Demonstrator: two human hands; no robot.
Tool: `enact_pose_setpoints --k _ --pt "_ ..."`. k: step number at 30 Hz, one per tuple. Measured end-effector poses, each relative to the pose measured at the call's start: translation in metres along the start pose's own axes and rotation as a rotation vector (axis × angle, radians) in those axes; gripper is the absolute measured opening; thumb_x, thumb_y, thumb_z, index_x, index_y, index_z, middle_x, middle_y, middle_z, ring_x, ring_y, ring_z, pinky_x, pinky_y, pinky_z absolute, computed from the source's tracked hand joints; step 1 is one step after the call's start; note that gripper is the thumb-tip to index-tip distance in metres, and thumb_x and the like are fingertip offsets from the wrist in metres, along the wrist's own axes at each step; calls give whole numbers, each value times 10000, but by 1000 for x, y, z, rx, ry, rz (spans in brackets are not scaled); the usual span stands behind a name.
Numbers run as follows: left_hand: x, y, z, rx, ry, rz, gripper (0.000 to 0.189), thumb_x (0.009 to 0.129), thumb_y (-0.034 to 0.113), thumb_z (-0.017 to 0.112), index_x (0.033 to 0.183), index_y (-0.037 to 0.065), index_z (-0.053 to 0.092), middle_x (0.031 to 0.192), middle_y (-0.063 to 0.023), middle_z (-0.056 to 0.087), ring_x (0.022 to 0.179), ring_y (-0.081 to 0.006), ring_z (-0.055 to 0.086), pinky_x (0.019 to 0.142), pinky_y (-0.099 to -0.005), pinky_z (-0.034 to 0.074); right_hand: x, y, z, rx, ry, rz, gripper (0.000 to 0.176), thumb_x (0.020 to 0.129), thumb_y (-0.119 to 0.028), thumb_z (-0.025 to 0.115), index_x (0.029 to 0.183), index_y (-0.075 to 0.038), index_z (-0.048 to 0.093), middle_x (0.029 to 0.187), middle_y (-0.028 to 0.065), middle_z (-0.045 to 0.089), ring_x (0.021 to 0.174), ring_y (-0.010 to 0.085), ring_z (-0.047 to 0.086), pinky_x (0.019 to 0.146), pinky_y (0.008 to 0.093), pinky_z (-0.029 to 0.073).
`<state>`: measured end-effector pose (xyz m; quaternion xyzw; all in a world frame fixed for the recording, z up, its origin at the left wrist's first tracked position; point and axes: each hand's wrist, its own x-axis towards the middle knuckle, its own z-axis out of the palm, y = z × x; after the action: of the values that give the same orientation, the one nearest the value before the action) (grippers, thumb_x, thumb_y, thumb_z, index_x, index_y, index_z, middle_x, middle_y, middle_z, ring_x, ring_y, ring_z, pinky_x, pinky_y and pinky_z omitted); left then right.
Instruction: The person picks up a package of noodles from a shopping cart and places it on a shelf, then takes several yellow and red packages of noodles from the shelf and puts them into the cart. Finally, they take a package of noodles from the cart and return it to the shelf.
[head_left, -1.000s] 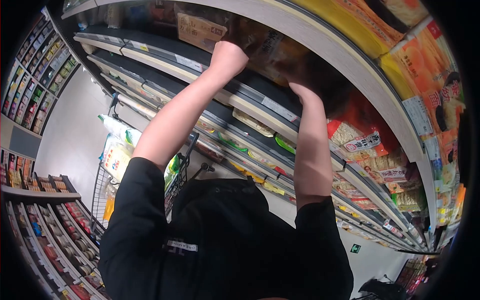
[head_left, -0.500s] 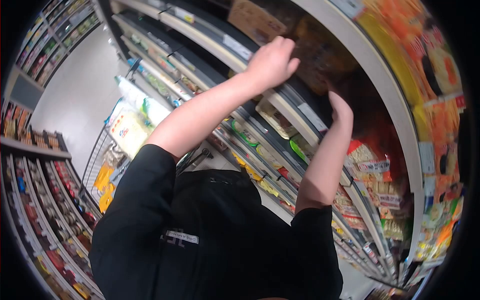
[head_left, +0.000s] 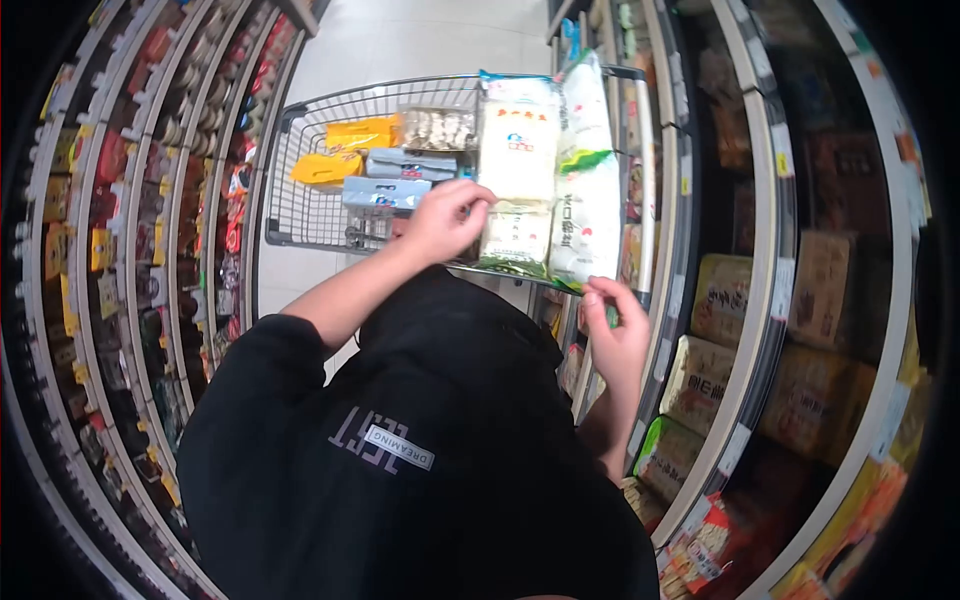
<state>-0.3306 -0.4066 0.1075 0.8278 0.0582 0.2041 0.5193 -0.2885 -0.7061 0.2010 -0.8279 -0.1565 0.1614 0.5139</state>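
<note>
Two hands at cart (head_left: 300, 215): left hand (head_left: 447, 218) grips pale packet (head_left: 512, 232), right hand (head_left: 615, 328) pinches white-green bag (head_left: 585, 215) edge.

— What colours are in the cart (head_left: 290, 190)?
— The cart is grey wire. At its right side a tall packet (head_left: 517, 140) is white with a blue mark, and a second packet (head_left: 586, 205) is white with green.
— And at the cart's left?
— Yellow packs (head_left: 345, 135), and grey-blue packs (head_left: 400, 165) beside them.
— And below the cart?
— A black top (head_left: 400, 500) with white lettering. Its small label looks grey, but it's blurred.
</note>
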Motion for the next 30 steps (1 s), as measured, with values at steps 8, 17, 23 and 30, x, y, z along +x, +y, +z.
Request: enact_pose_setpoints --k 8,17,23,30 --pt "-53 -237 -166 731 121 -592 313 861 51 620 1163 62 702 1138 -160 707 1089 -357 663 971 -438 528 49 -55 76 -192 -170 -101 233 931 -25 717 1163 -3 695 1036 133 740 976 219 712 895 332 544" --pt "-50 -330 -201 1015 -363 -779 390 979 174 539 1340 259 657 1441 -80 568 1408 -273 448 1177 -528 286 69 -81 148 -341 -246 -133 210 895 -28 734 1100 -8 689 995 151 723 938 303 716 844 364 551" --pt "-23 -325 -231 888 -364 -741 228 981 274 591 1077 180 775 1164 -113 724 1159 -318 645 1017 -497 465 71 -74 165 -362 -197 -34 179 906 -47 728 1078 -6 699 967 151 723 913 292 717 829 364 553" --pt "-23 -289 -265 750 -306 -400 227 976 205 605 1138 145 752 1067 -124 732 1028 -339 689 881 -443 543 88 -68 195 -355 -311 -135 211 904 -60 728 1109 -26 690 989 147 726 950 328 709 841 395 554"
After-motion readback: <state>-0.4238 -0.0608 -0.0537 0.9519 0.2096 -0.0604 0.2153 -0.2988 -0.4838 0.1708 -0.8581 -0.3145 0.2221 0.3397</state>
